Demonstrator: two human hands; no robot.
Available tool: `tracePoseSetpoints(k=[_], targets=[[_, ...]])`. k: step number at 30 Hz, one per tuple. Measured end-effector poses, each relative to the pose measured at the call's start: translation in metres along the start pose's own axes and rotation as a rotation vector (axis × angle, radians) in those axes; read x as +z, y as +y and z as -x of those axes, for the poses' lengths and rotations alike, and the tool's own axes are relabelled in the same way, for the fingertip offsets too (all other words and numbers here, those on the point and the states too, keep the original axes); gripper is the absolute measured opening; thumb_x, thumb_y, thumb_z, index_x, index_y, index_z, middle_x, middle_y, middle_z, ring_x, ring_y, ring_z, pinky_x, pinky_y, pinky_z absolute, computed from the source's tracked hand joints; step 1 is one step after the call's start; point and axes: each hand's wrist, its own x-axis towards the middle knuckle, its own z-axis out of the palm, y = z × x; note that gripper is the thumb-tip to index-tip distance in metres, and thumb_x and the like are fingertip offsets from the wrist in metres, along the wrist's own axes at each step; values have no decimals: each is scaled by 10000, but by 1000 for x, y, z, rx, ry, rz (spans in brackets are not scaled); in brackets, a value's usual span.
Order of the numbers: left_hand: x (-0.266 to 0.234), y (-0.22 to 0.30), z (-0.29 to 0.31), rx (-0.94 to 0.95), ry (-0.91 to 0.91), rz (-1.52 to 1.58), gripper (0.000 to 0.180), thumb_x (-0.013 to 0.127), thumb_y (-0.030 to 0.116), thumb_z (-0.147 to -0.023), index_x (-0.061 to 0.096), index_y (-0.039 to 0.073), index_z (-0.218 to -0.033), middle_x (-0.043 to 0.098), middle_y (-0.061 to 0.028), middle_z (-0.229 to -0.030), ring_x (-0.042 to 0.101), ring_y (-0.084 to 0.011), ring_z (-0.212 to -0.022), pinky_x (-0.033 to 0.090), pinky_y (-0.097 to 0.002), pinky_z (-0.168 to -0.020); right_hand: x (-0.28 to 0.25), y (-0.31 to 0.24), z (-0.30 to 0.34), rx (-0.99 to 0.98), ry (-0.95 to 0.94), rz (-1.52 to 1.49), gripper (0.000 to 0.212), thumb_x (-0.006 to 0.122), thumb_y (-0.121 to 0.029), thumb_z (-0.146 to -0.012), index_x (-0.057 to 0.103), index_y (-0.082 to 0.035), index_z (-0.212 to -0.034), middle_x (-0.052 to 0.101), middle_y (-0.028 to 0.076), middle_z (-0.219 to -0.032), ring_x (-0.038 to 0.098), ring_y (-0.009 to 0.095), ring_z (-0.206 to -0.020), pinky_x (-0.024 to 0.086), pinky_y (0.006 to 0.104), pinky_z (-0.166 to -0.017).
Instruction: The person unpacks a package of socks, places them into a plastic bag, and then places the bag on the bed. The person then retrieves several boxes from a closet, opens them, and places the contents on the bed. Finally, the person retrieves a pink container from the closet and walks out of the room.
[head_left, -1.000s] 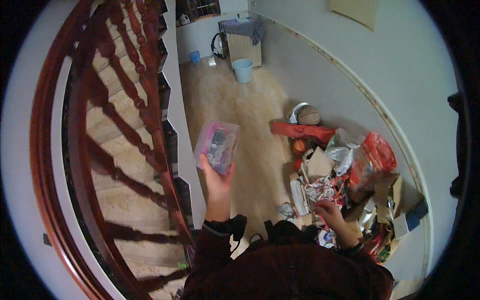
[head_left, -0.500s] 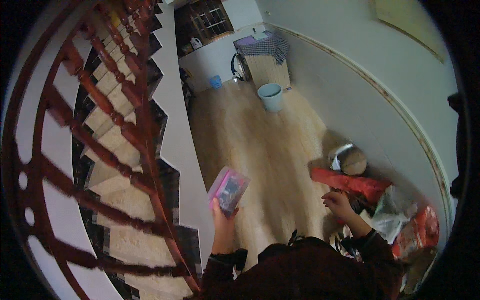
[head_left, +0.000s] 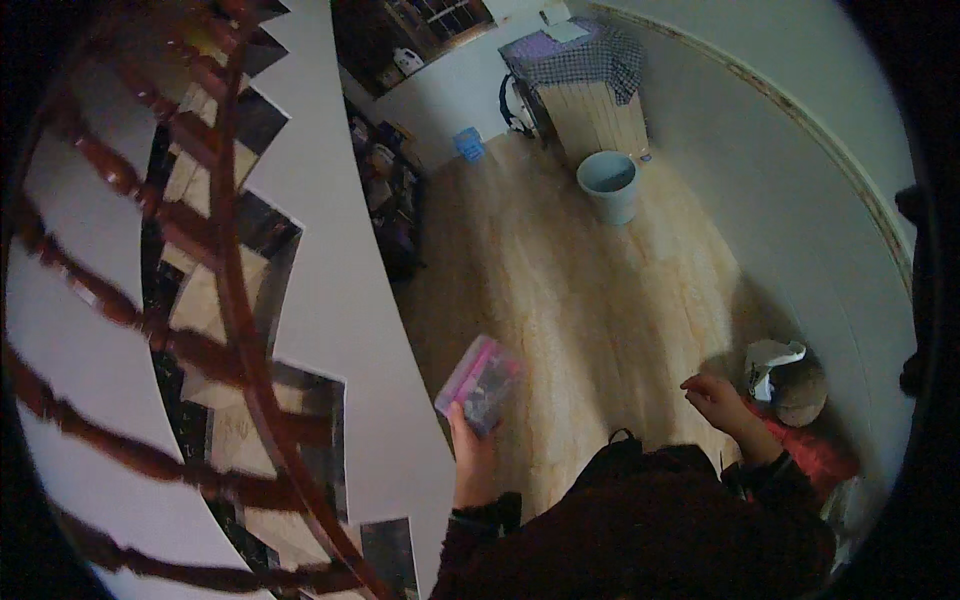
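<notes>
The left hand [head_left: 472,452] grips a clear box [head_left: 480,385] of small dark items, held up beside the staircase [head_left: 230,330]. The right hand [head_left: 715,398] hangs empty, fingers loosely curled, near a ball [head_left: 800,392]. Probably mid-carry; walking on needs a steady, level grip.

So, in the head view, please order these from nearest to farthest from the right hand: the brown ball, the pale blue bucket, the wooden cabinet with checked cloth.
From the right hand:
1. Brown ball, just to its right, by the wall.
2. Pale blue plastic bucket, up the wooden floor.
3. Wooden cabinet with checked cloth, behind the bucket, farthest.
</notes>
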Motion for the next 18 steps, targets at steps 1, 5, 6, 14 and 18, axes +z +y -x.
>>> tracePoseSetpoints(k=[1,5,6,14,18], targets=[[23,13,-28,-20,-24,-35,498,394,457,-865,374,101,-1213,467,-37,-1175,467,-203,-1038,391,-373,-819,-5,-2,-27,-11,27,0,166,556,-97,-798,584,-25,-945,599,107,-844,580,189,-772,461,290,-672],[108,37,-146,-16,-249,27,459,440,402,-863,391,92,-1197,468,-47,-1166,463,-197,-1046,370,-345,-877,-33,11,-116,-80,201,-13,158,554,-75,-791,575,-19,-937,592,99,-838,572,159,-779,453,276,-663],[126,38,-179,26,-317,26,453,451,386,-863,389,90,-1200,468,-49,-1165,464,-197,-1047,371,-348,-884,-42,18,-139,60,159,-131,164,543,-70,-791,562,-9,-943,586,88,-822,561,145,-768,447,272,-679],[226,47,-391,32,-109,63,430,472,328,-872,363,91,-1213,466,-74,-1171,466,-222,-1065,390,-379,-908,-78,34,-407,119,67,-296,160,501,-60,-813,558,15,-943,581,80,-841,542,145,-777,442,281,-710],[237,82,-457,114,-24,-12,500,446,433,-854,330,148,-1248,427,-65,-1214,424,-267,-1107,381,-469,-874,-83,-8,-557,-25,-70,-180,164,528,-79,-812,565,16,-941,596,125,-886,558,187,-791,450,308,-701]])
